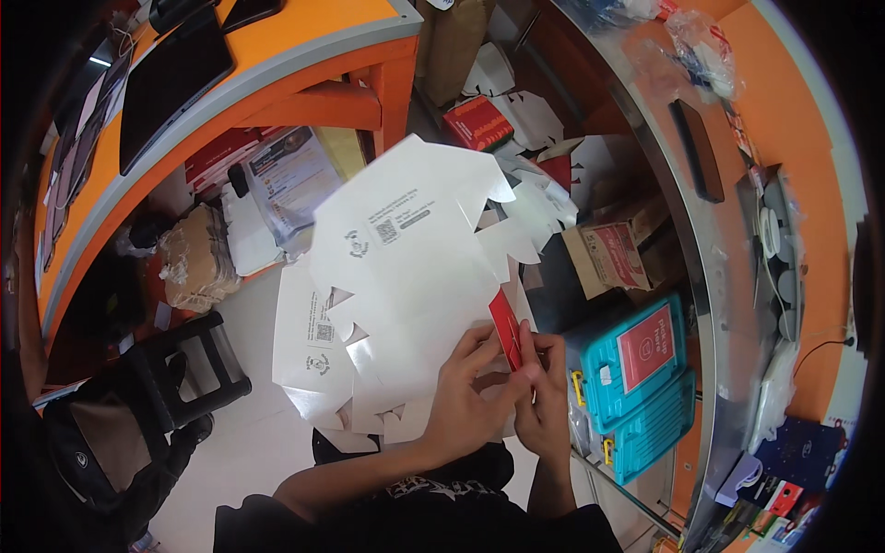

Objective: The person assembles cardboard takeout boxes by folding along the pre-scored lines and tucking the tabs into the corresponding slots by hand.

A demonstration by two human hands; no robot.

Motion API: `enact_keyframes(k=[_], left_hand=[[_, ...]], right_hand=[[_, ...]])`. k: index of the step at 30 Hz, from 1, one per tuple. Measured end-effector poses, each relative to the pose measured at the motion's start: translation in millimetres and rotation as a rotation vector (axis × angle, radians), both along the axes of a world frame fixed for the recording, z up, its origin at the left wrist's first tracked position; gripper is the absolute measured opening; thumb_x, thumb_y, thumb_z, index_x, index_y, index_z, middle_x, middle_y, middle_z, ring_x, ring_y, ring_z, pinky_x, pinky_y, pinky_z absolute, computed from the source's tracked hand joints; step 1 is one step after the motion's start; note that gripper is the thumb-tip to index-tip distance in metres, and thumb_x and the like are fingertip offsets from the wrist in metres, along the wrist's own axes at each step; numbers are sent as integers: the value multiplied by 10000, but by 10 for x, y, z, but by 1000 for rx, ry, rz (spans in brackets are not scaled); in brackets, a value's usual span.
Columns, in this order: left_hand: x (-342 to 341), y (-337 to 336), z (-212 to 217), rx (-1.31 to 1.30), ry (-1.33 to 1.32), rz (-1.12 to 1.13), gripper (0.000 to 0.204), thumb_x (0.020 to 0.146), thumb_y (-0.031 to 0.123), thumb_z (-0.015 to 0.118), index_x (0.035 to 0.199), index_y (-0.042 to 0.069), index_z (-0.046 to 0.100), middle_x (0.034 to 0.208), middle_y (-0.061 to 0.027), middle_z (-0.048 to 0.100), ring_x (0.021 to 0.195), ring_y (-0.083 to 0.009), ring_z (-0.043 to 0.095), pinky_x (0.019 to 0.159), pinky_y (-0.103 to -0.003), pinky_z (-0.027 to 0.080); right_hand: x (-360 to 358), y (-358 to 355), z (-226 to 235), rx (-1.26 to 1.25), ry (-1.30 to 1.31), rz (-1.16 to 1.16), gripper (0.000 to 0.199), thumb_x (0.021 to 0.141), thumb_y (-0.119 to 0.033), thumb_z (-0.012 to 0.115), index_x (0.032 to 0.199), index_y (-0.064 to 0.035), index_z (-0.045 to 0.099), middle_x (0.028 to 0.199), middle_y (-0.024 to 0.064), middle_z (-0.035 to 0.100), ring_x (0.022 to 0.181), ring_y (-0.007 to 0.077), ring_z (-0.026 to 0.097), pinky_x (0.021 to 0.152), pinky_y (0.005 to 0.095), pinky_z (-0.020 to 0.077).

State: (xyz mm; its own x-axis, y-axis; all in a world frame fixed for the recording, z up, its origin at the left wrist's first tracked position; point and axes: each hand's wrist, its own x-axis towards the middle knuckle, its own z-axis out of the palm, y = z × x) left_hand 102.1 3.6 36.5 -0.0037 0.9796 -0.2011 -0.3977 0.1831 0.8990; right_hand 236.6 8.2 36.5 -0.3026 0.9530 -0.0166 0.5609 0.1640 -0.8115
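A large unfolded cardboard box blank [415, 276], white with small dark print and notched edges, spreads out in front of me. Another printed white panel [309, 323] shows at its lower left; whether it is a separate sheet I cannot tell. At the near right edge a narrow flap [505, 329] is turned up, showing its red face. My left hand [466, 392] pinches that flap from the left, fingers bent around it. On its other side my right hand [542, 396] grips the same flap, thumb pressed on the red face. Both hands nearly touch each other.
A teal plastic box [636, 369] with yellow latches stands right of my hands. Beyond it lie an open brown carton [608, 258] and a red box [479, 123]. An orange desk [313, 55] curves at the upper left; a black bag [115, 442] sits at the lower left.
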Motion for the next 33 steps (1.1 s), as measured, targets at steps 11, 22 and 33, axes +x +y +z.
enact_keyframes(k=[11,22,33], left_hand=[[416,80,-360,-14,257,-40,419,891,22,617,1298,-59,553,1023,-155,544,929,-237,669,739,-308,613],[378,105,-508,-95,287,-106,405,922,58,591,1313,-36,543,1156,-204,537,973,-278,655,768,-342,608],[357,145,-470,-153,223,-141,360,931,54,579,1285,-6,576,1181,-200,550,1031,-319,646,835,-369,612]], right_hand=[[415,1352,52,-280,54,-147,316,942,-219,641,1109,48,655,981,100,706,882,132,643,779,283,508],[113,850,196,-138,-251,-50,160,813,-33,671,934,70,688,817,202,711,770,282,728,716,322,557],[-16,738,223,-143,-149,-193,176,821,-12,660,961,87,702,820,191,723,715,250,736,657,300,576]])
